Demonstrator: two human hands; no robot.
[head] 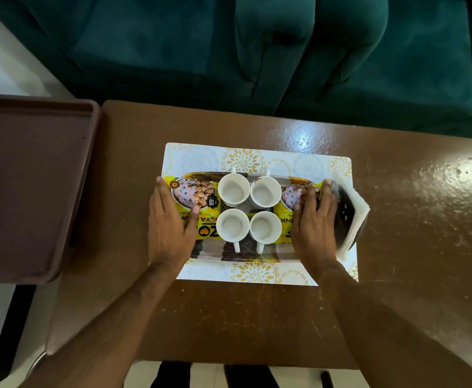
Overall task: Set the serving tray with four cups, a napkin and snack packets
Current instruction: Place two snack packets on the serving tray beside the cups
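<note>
A dark glossy serving tray (229,254) lies on a white and gold placemat (243,159). Four white cups stand on it in a square: back left cup (233,190), back right cup (265,191), front left cup (232,225), front right cup (265,226). A yellow snack packet (198,191) lies at the tray's left end and a second snack packet (291,196) at its right. A white napkin (360,208) shows at the tray's right tip. My left hand (167,228) lies flat along the left end, thumb on the packet. My right hand (316,228) rests with straight fingers on the right packet.
The placemat sits on a brown wooden table (229,317). A larger brown plastic tray (33,177) lies at the table's left edge, partly overhanging it. A dark green sofa (257,51) stands behind the table's far edge.
</note>
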